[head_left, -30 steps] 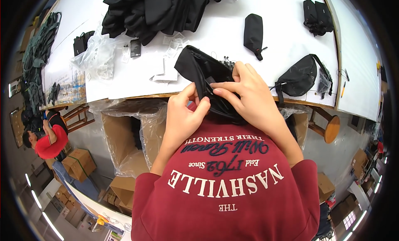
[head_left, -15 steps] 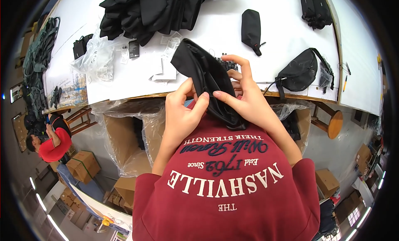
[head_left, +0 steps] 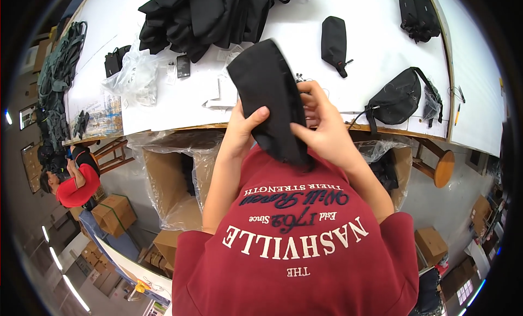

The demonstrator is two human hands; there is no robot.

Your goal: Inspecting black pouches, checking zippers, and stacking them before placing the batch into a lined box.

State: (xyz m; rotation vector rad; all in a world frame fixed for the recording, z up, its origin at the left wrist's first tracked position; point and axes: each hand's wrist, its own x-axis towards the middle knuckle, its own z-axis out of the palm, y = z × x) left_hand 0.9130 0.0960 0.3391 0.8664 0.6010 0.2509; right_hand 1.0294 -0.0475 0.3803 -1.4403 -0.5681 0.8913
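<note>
I hold a flat black fabric pouch [head_left: 267,92] upright in front of my chest, its rounded top tilted toward the white table [head_left: 370,38]. My left hand [head_left: 239,132] grips its left edge, thumb pressed across the front. My right hand [head_left: 321,125] grips the right edge, fingers curled behind the fabric. The pouch's lower end hangs against my red shirt.
A heap of black bags [head_left: 212,13] lies at the table's far side, with a small black pouch [head_left: 333,41], a black sling bag [head_left: 400,95], more black pouches [head_left: 417,13] and clear plastic bags [head_left: 133,76]. Plastic-lined cardboard boxes [head_left: 174,180] stand below. A seated person in red [head_left: 71,180] is at left.
I have lifted the pouch from the table edge and straightened it; it now stands taller and flatter between both hands.
</note>
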